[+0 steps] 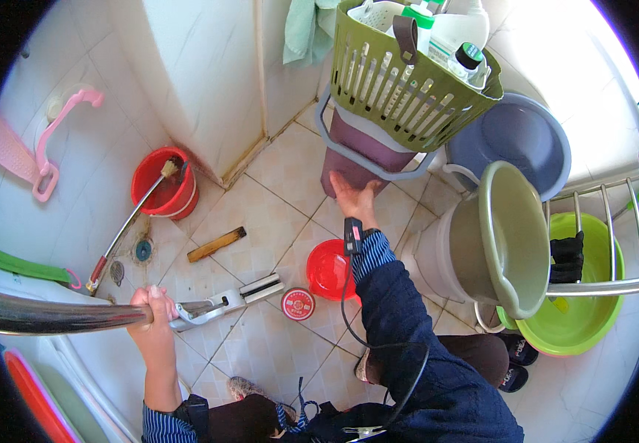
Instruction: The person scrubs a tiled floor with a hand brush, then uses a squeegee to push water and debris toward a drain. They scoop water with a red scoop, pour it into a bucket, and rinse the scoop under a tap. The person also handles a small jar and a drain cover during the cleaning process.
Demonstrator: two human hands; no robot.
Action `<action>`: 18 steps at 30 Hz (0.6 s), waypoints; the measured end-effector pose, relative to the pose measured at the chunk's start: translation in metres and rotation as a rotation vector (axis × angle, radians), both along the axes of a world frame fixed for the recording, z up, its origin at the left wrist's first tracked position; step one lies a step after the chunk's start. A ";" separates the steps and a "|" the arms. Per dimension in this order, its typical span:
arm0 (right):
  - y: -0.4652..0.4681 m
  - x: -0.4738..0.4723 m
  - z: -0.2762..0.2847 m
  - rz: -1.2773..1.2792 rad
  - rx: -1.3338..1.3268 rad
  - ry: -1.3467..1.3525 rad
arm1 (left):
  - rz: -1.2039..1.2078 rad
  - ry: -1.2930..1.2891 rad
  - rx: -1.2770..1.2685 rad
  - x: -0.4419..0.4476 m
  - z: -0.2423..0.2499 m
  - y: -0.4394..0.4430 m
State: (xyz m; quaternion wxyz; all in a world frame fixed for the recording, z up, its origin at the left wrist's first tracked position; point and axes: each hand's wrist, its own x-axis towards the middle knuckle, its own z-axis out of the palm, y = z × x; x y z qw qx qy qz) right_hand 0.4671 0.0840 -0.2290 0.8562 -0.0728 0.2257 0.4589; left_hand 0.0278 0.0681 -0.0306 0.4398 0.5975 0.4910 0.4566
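My left hand (156, 313) is closed around the steel pole (70, 312) of a mop. A pale lever and bracket (214, 310) lie just past the hand, and the mop's flat head (262, 287) is low over the tiled floor. My right hand (355, 200) rests with fingers spread against the lower wall of a purple bucket (338, 158) with a grey handle. Above that bucket sits an olive slotted plastic basket (416, 108) filled with bottles. Near my right wrist are a red basin (327, 269) and a round red-lidded tin (298, 304).
A red bucket (195, 202) holds a long-handled brush (134, 210). A wooden strip (217, 244) lies by a floor drain (143, 250). To the right are a blue-grey basin (510, 144), an olive basin (513, 238), a steel rack (596, 289) and a lime-green basin (574, 332).
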 end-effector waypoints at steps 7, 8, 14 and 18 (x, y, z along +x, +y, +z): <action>0.028 0.030 0.003 -0.117 -0.097 -0.136 | 0.027 -0.029 -0.007 0.003 -0.002 0.004; 0.031 0.033 0.002 -0.108 -0.060 -0.109 | 0.031 -0.024 -0.012 0.002 -0.003 0.004; 0.046 0.066 -0.006 -0.125 -0.145 -0.169 | 0.014 -0.021 0.030 -0.003 -0.008 0.007; 0.041 0.091 -0.007 -0.086 -0.150 -0.166 | 0.008 0.005 0.032 -0.004 -0.008 0.008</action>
